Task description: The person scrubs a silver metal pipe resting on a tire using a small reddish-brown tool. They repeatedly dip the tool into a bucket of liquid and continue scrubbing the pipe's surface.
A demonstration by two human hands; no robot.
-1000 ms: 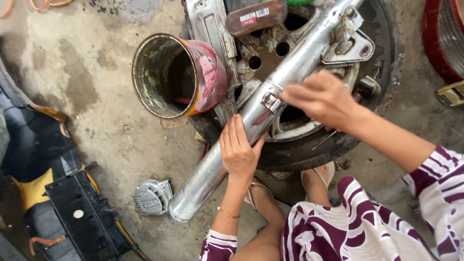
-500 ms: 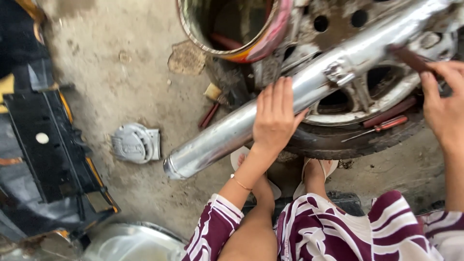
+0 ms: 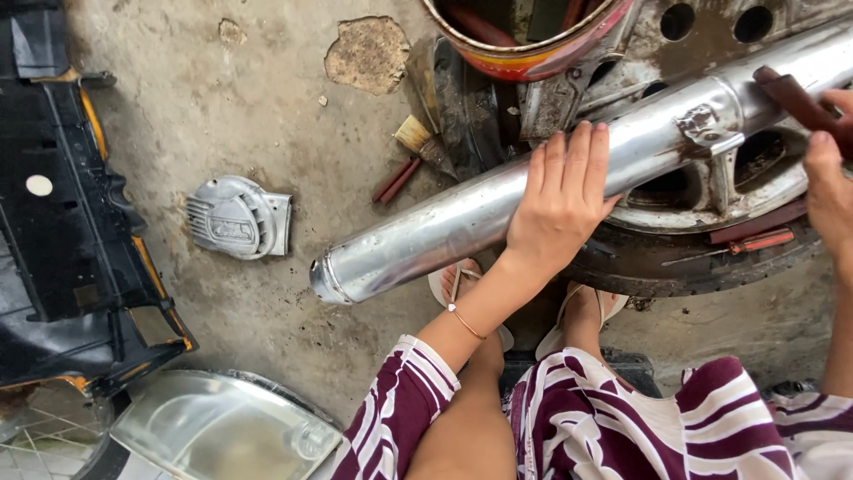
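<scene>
A long chrome exhaust pipe lies slanted across a wheel with a black tyre; its open end points lower left. My left hand rests over the middle of the pipe, fingers together and draped across it. My right hand is at the right edge, holding a dark brown tool handle against the pipe near its welded bracket. The tool's working end is hidden.
A rusty round tin stands at the top. A small brush and a silver ribbed cover lie on the concrete floor. Black plastic body panels fill the left, and a headlight lens sits lower left. A red-handled screwdriver rests on the wheel.
The view has tilted down and closed in. My left hand has slid a little up the pipe. My right hand has shifted to the right edge with the brown handle.
</scene>
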